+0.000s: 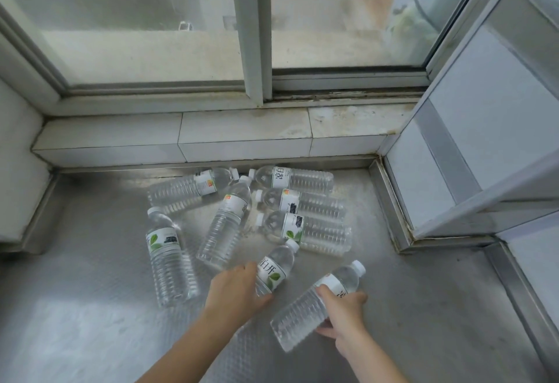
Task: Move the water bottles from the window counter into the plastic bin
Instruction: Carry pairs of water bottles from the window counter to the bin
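Several clear water bottles with white caps and white-green labels lie on the steel window counter (90, 307). My left hand (234, 290) grips the lower body of one bottle (276, 266) near the front of the pile. My right hand (341, 311) grips another bottle (305, 313) around its middle, cap pointing up and right. Other bottles lie behind: one at the left (168, 257), one in the middle (225, 226), one at the back left (187, 190), and three side by side at the right (305, 205). The plastic bin is not in view.
A tiled sill (242, 137) and sliding window (251, 28) stand behind the counter. A metal-framed panel (472, 140) closes off the right side. A raised steel lip (390, 210) runs along the counter's right edge.
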